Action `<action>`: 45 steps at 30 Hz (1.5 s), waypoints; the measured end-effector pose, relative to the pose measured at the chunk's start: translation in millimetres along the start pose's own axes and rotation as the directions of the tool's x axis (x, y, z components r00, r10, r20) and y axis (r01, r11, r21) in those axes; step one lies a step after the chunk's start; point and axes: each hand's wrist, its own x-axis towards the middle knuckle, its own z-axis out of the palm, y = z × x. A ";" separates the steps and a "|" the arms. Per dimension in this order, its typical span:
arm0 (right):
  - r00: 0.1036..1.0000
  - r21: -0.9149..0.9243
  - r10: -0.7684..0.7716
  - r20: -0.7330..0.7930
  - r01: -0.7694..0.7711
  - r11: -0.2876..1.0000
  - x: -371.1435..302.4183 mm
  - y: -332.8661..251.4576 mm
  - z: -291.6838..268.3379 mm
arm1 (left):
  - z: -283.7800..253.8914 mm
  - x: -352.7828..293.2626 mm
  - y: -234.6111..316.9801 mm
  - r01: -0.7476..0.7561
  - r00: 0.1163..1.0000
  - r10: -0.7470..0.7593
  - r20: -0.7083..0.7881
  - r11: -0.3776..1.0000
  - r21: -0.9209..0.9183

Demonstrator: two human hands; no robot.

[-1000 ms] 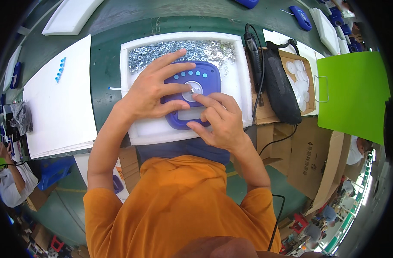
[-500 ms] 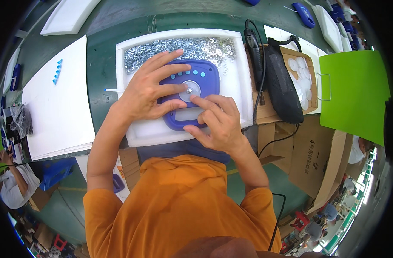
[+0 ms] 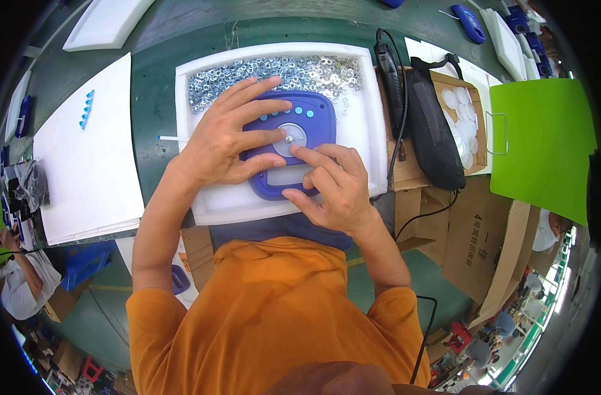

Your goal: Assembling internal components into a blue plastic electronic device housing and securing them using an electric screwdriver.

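Note:
A blue plastic housing (image 3: 321, 123) with a row of light-blue buttons and a rectangular cutout lies in a white foam tray (image 3: 216, 209). A clear round disc (image 3: 300, 134) sits at its middle, with a small metal nut or stud (image 3: 289, 139) in the centre. My left hand (image 3: 225, 135) is open and spread over the housing's left side, its index fingertip on the disc beside the metal piece and its thumb lower on the housing. From the right, my right hand (image 3: 338, 187) touches the disc's lower part with its index fingertip; its thumb stands apart, other fingers bent.
Many metal nuts (image 3: 267, 68) fill the tray's far side. To the right are a black mesh pouch (image 3: 432, 125), a black corded tool (image 3: 390, 79) and a cardboard box (image 3: 481, 131) of white discs (image 3: 463, 112). A white sheet (image 3: 90, 171) lies left; a green panel (image 3: 540, 145) stands far right.

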 end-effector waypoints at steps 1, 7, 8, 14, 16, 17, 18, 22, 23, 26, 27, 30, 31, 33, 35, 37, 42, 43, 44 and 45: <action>1.000 0.000 0.000 0.000 0.000 1.000 -0.3 0.6 0.9 | -0.1 -0.1 0.0 0.001 1.000 -0.001 0.001 1.000 0.001; 1.000 -0.015 -0.012 -0.013 0.011 1.000 1.3 3.5 1.8 | -3.1 1.8 1.8 -0.005 1.000 0.004 -0.010 0.999 -0.038; 1.000 -0.004 -0.008 -0.016 0.008 1.000 1.1 3.6 1.5 | -3.9 1.9 2.8 -0.010 1.000 0.009 -0.012 0.998 -0.060; 1.000 0.022 0.008 -0.009 -0.008 1.000 3.2 4.6 -2.8 | -2.6 4.7 4.0 -0.021 1.000 0.021 -0.002 0.999 -0.044; 1.000 0.052 0.015 -0.001 -0.015 0.999 8.9 7.3 -9.0 | -2.7 4.1 4.6 -0.017 1.000 0.016 -0.003 0.999 -0.038; 0.998 0.093 0.049 -0.037 -0.046 0.995 16.2 12.0 -16.6 | -2.7 3.9 4.2 -0.005 1.000 0.005 -0.001 0.999 -0.034; 0.994 0.140 0.082 -0.071 -0.071 0.988 22.3 17.8 -23.2 | -3.5 3.3 4.4 -0.011 1.000 0.011 -0.008 1.000 -0.027; 0.895 -0.012 0.326 -0.303 -0.345 0.938 42.9 72.4 -46.8 | -5.8 -0.5 6.3 -0.028 0.999 0.027 -0.034 0.999 -0.025; 0.886 -0.195 0.344 -0.312 -0.414 0.889 41.8 93.5 -51.9 | -6.1 -0.6 6.9 -0.032 0.999 0.031 -0.039 0.999 -0.029; 0.843 -0.517 0.493 -0.215 -0.526 0.675 39.5 132.0 -64.7 | -0.6 -2.2 7.2 -0.053 0.997 0.052 -0.050 0.998 -0.025; 0.824 -0.566 0.534 -0.190 -0.537 0.626 42.2 134.5 -67.2 | 1.2 -2.7 7.2 -0.058 0.997 0.056 -0.048 0.998 -0.027; 0.831 -0.658 0.542 -0.127 -0.480 0.580 46.3 135.8 -71.3 | 4.9 -3.5 8.5 -0.056 0.998 0.054 -0.043 0.998 -0.037; 0.841 -0.697 0.530 -0.109 -0.444 0.563 47.9 136.0 -70.1 | 5.1 -5.5 8.1 -0.054 0.998 0.052 -0.044 0.998 -0.045; 0.836 -0.709 0.545 -0.070 -0.425 0.562 49.9 143.9 -71.8 | 2.3 -6.0 8.2 -0.052 0.998 0.051 -0.032 0.998 -0.031; 0.814 -0.722 0.579 -0.048 -0.429 0.543 56.4 150.8 -74.8 | 2.1 -7.1 5.0 -0.044 0.999 0.043 -0.023 0.998 -0.033; 0.814 -0.602 0.566 -0.131 -0.519 0.607 51.7 158.9 -81.5 | 4.4 -8.3 0.2 -0.052 0.998 0.051 -0.031 0.998 -0.039; 0.693 -0.225 0.536 -0.482 -0.689 0.689 39.0 149.5 -132.2 | 2.9 -8.4 -4.1 -0.054 0.998 0.054 -0.012 0.999 -0.004; 0.661 -0.047 0.549 -0.511 -0.659 0.750 31.8 148.3 -144.4 | 5.1 -8.2 -6.6 -0.047 0.999 0.047 -0.018 0.999 -0.018; 0.594 0.238 0.637 -0.491 -0.612 0.754 33.9 128.8 -149.1 | 7.5 -10.2 -9.7 -0.049 0.998 0.049 -0.028 0.999 -0.012; 0.534 0.504 0.723 -0.439 -0.520 0.690 38.9 101.0 -153.1 | 8.8 -13.2 -9.6 -0.050 0.998 0.050 -0.037 0.999 -0.006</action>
